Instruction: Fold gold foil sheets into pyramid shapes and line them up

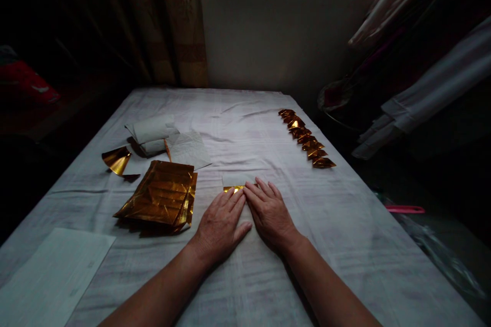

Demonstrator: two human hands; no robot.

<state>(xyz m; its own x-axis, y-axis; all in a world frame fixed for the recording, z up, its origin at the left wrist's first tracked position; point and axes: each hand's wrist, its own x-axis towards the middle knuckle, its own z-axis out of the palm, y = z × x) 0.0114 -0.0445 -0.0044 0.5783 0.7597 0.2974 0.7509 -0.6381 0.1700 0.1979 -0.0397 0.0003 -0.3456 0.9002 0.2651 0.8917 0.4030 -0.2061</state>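
A small sheet of gold foil paper with a pale back [235, 181] lies on the cloth-covered table, one strip of it folded over to the gold side. Flat on its near edge rests my left hand [220, 222], fingers stretched out and thumb apart. My right hand [270, 214] also lies flat, with its fingertips over the paper's right part and touching the left fingertips. Much of the paper is hidden under both hands. To the left of my left hand sits a stack of gold foil sheets [161, 194].
Folded gold foil pieces [305, 135] stand in a row near the table's right edge. Crumpled white paper [153, 130] and a curled gold scrap [118, 160] lie at the back left, a white sheet [57, 276] at the front left. Clothes [441, 82] hang on the right.
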